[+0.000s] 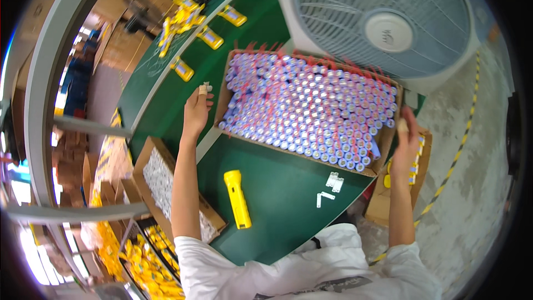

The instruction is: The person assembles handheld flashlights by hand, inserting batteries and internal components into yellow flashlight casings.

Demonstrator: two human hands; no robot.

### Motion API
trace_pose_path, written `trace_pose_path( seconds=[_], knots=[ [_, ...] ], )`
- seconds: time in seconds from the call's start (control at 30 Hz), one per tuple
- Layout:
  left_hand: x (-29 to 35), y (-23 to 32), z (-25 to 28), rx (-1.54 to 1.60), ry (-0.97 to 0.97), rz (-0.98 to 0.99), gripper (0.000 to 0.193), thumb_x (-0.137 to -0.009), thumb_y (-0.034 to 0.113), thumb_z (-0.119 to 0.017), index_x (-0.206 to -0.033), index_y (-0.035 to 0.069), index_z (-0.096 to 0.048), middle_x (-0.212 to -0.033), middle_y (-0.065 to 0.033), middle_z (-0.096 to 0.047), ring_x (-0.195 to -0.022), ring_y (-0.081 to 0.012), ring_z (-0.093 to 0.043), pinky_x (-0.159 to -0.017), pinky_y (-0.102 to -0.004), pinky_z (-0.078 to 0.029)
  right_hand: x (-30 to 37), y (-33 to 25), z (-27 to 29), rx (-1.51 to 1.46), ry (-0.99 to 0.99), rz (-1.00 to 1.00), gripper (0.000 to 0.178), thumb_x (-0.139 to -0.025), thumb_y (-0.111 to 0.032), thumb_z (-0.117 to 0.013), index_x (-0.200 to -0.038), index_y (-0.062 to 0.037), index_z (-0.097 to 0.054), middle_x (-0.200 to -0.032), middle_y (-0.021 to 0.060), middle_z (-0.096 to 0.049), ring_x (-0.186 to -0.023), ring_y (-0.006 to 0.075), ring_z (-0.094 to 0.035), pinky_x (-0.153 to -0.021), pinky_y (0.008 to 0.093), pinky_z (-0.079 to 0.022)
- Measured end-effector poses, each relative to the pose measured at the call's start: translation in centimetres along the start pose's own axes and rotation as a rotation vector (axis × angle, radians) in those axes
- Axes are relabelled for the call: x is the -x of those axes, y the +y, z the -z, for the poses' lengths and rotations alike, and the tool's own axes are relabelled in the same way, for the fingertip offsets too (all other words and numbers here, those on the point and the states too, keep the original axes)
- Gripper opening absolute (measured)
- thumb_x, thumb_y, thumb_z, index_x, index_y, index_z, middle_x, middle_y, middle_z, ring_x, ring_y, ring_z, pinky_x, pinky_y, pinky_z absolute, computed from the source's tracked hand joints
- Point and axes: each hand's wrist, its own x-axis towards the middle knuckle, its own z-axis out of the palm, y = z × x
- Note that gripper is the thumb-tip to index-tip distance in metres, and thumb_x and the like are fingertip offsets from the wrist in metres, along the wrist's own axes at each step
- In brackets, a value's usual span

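Note:
A cardboard box (383,162) full of blue-wrapped cylindrical battery cells (311,105), with red strips along its far side, lies on the green table. My left hand (197,110) is left of the box and apart from it, fingers curled, with beige wrap on a finger. A small whitish thing shows at its fingertips, too small to name. At the box's right end is my right hand (405,144), slightly blurred; whether it grips the wall is unclear. A yellow flashlight (237,199) lies in front of the box, with small white flat pieces (334,182) to its right.
Yellow flashlight-like units (210,38) rest on the green belt at far left, beside a yellow pile (183,18). A large fan (383,22) stands behind the box. One carton (161,180) holds small silvery parts; another carton (383,205) sits at right. A metal frame (41,78) rises at left.

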Motion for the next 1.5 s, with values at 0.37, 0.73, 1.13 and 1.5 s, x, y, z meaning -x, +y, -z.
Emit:
trace_pose_path(
  seconds=[0.37, 0.73, 1.13, 1.5],
  knots=[
    [28.5, 1.8, -4.7, -0.758, -0.135, 0.107, 0.068, -0.093, 0.030, -0.075, -0.152, 0.011, -0.049, -0.113, -0.0216, -0.061, -0.094, -0.0408, -0.070, -0.078, -0.0496, -0.061, 12.9, -6.1, -5.6, -0.103, -0.647, 0.643, 0.015, -0.093, -0.017, -0.070, -0.098, -0.0032, -0.072, -0.081, 0.0082, -0.071, -0.069, 0.0255, -0.065, -0.066, 0.0380, -0.053],
    [43.2, 4.9, 4.4, -0.277, 0.620, -0.001, 0.052, -0.092, 0.013, -0.077, -0.141, 0.002, -0.060, -0.132, -0.0246, -0.068, -0.117, -0.0411, -0.069, -0.101, -0.0461, -0.056, 18.5, -2.2, -6.7, -0.124, -1.017, 0.479, 0.020, -0.084, 0.004, -0.061, -0.101, 0.0018, -0.072, -0.077, 0.0119, -0.068, -0.068, 0.0239, -0.061, -0.063, 0.0329, -0.048],
    [63.4, -18.5, 37.8, -0.513, 1.025, 0.799, 0.054, -0.094, 0.041, -0.074, -0.134, 0.005, -0.068, -0.099, -0.0179, -0.078, -0.093, -0.0326, -0.076, -0.085, -0.0442, -0.058, 28.9, -2.5, -8.7, 0.202, -1.365, 0.428, 0.012, -0.087, -0.001, -0.071, -0.098, 0.0002, -0.074, -0.083, 0.0144, -0.070, -0.074, 0.0317, -0.067, -0.071, 0.0394, -0.053],
    [54.0, -29.8, 62.0, -0.843, 1.481, 0.391, 0.066, -0.102, 0.047, -0.063, -0.151, 0.004, -0.054, -0.152, -0.0274, -0.052, -0.139, -0.0432, -0.053, -0.116, -0.0498, -0.042, 32.3, -2.4, -9.4, 0.408, -1.336, 0.503, 0.011, -0.089, -0.002, -0.072, -0.100, 0.0005, -0.073, -0.084, 0.0151, -0.070, -0.076, 0.0332, -0.068, -0.071, 0.0405, -0.052]
  ],
)
